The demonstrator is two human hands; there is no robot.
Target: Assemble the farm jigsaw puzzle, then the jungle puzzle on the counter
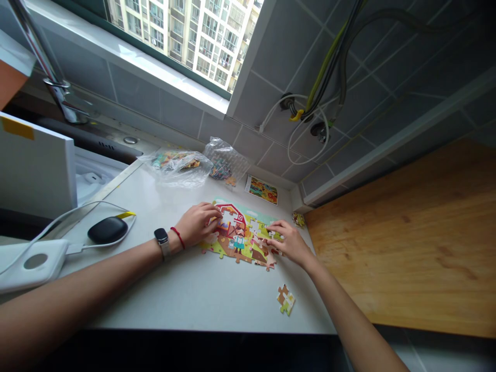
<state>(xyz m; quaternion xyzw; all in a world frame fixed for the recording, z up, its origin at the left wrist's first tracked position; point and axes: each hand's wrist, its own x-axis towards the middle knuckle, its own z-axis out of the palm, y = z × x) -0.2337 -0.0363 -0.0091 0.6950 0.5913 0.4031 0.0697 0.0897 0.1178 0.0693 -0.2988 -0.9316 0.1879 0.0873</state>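
A partly joined jigsaw puzzle (238,242) lies flat on the white counter, with a red barn and a farmer figure in its picture. My left hand (199,222) rests on its left edge, fingers stretched over the barn side. On the right side, my right hand (290,242) touches the puzzle with its fingers spread apart; the pieces under the fingertips are partly hidden. Nearer the front edge lies a loose puzzle piece (285,299), brown and green, apart from the rest. Another small piece or clump of pieces (298,219) sits beyond my right hand by the counter's right edge.
Clear plastic bags (178,168) with puzzle pieces and a picture card (262,189) lie at the back. To the left are a black oval case (107,230), a white charger (34,266) with its cable, and a sink with a tap (65,101). A wooden board (406,243) adjoins the right.
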